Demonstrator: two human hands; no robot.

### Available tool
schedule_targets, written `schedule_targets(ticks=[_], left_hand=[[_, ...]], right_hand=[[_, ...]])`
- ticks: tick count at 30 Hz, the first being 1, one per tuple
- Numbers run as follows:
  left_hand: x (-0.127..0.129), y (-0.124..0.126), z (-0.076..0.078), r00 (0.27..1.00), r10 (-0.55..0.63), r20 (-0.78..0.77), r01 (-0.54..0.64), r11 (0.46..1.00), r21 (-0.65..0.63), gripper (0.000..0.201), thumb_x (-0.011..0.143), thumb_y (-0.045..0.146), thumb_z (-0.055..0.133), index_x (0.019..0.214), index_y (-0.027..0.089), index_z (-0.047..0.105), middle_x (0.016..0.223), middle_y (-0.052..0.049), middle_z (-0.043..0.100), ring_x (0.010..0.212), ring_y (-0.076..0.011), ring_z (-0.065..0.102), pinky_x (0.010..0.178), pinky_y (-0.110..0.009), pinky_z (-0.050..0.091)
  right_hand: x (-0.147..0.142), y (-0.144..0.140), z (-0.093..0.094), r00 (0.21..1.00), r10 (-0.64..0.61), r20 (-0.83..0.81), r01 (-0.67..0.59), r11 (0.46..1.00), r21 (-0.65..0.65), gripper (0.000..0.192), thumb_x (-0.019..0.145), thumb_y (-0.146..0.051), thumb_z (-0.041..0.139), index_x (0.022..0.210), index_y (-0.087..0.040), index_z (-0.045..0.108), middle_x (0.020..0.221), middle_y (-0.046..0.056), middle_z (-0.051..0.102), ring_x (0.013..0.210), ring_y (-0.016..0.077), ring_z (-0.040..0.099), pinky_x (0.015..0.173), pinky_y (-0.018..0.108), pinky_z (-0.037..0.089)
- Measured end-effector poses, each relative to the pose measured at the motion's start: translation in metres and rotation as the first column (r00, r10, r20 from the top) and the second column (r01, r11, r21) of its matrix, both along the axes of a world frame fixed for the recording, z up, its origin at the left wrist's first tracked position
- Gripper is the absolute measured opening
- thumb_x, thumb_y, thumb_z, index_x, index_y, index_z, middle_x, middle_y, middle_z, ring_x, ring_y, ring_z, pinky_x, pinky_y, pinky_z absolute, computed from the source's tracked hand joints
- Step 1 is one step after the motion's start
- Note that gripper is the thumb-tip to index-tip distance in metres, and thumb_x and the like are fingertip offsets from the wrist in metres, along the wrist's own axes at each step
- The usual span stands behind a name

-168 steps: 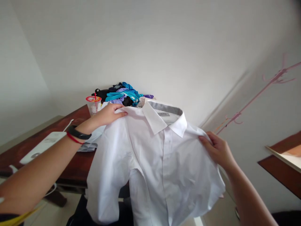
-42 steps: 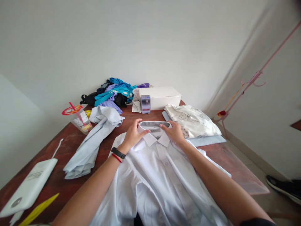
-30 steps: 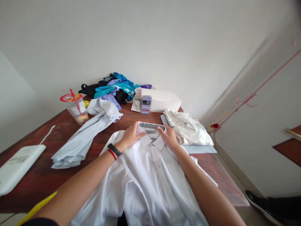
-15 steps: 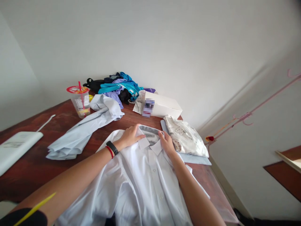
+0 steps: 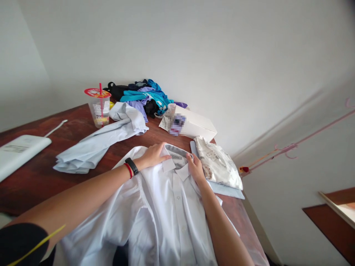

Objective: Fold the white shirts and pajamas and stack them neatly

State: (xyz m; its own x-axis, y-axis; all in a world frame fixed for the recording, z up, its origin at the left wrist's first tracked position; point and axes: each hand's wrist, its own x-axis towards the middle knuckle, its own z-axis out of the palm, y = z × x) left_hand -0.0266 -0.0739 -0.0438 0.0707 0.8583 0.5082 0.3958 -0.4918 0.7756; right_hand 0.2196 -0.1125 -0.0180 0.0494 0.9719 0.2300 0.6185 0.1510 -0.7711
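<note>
A white button-up shirt (image 5: 163,207) lies front side up over the near part of the table, its collar (image 5: 183,152) pointing away from me. My left hand (image 5: 153,155) is closed on the left side of the collar, thumb on the front and fingers behind. On the collar's right side my right hand (image 5: 196,168) grips in the same way. Between the hands a label shows inside the neck. The shirt's lower end runs out of view towards me.
Left on the dark wooden table (image 5: 16,192) are a power bank (image 5: 24,151), a plastic cup (image 5: 100,111) and a light blue garment (image 5: 97,144). Behind lie piled clothes (image 5: 146,98) and a white box (image 5: 195,122). Folded clothes (image 5: 219,162) sit by my right hand.
The camera view has tilted and shifted slightly. Both hands keep their hold on the shirt collar, and the shirt lies nearly as before.
</note>
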Motion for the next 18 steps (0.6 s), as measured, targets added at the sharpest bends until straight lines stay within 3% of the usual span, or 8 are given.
schedule_targets(ticks=[3, 4, 18], left_hand=[[-0.0002, -0.0006, 0.001, 0.945, -0.027, -0.326, 0.036, 0.999, 0.024, 0.058, 0.082, 0.05, 0.08, 0.127, 0.017, 0.063, 0.109, -0.012, 0.073, 0.096, -0.0337, 0.07, 0.081, -0.038, 0.05], [-0.0002, -0.0009, 0.0016, 0.928, -0.018, -0.372, 0.028, 0.999, 0.021, 0.06, 0.085, 0.051, 0.077, 0.129, 0.015, 0.061, 0.11, -0.014, 0.073, 0.096, -0.0345, 0.07, 0.08, -0.038, 0.05], [-0.0021, -0.0052, 0.0097, 0.89, -0.044, -0.454, 0.026, 0.999, -0.044, 0.062, 0.089, 0.055, 0.069, 0.134, 0.015, 0.053, 0.118, -0.013, 0.07, 0.105, -0.0348, 0.068, 0.086, -0.042, 0.051]], right_hand=[[0.0004, -0.0005, 0.0, 1.0, 0.005, -0.008, -0.005, 1.0, 0.009, 0.051, 0.094, -0.068, 0.045, 0.088, -0.022, 0.064, 0.083, 0.005, 0.069, 0.086, 0.0263, 0.064, 0.079, 0.034, 0.048], [0.0004, -0.0004, -0.0003, 1.0, 0.006, -0.008, -0.006, 1.0, 0.015, 0.051, 0.094, -0.068, 0.045, 0.088, -0.022, 0.064, 0.084, 0.005, 0.07, 0.086, 0.026, 0.064, 0.079, 0.033, 0.048], [0.0001, 0.0018, -0.006, 0.999, 0.016, -0.052, -0.014, 1.0, 0.026, 0.042, 0.094, -0.06, 0.051, 0.081, -0.022, 0.061, 0.079, 0.003, 0.067, 0.08, 0.0235, 0.06, 0.073, 0.032, 0.043]])
